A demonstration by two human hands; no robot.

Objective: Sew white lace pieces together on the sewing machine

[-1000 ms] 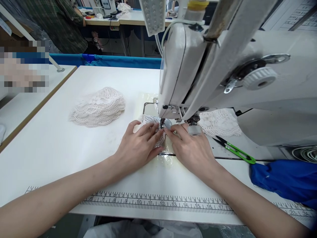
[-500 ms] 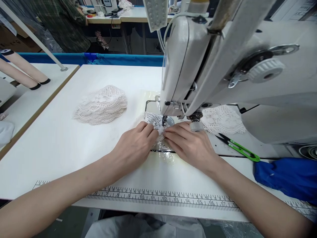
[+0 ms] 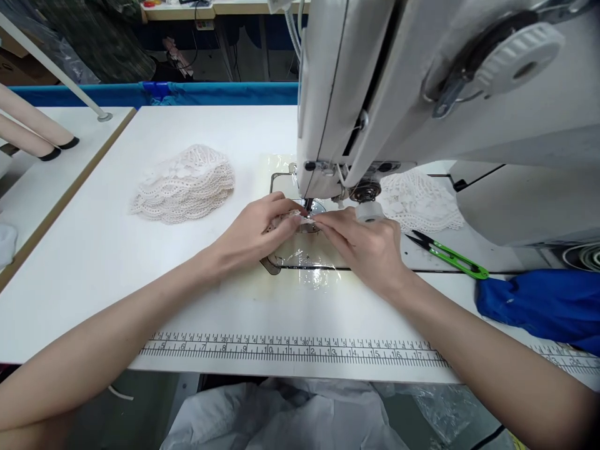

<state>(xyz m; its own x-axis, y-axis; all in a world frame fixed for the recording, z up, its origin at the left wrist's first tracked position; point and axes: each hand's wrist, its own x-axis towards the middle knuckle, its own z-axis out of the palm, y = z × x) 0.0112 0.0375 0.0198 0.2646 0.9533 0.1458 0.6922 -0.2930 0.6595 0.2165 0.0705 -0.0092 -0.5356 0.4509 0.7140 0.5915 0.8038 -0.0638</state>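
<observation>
White, smooth, faintly glossy worktop [image 3: 225,306]. Off-white openwork lace cloth piece [image 3: 287,216], rough-textured. Pale grey sewing machine [image 3: 422,106], smooth, semi-gloss. Green-handled snips [image 3: 450,255], dark metal blades. Crumpled blue cloth bundle [image 3: 544,306], matt, worktop's right edge.

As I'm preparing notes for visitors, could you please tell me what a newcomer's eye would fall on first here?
Probably the big white sewing machine filling the upper right. Below its head, the left hand and right hand meet at a piece of lace. Bright green snips lie to the right, near a blue cloth.
</observation>
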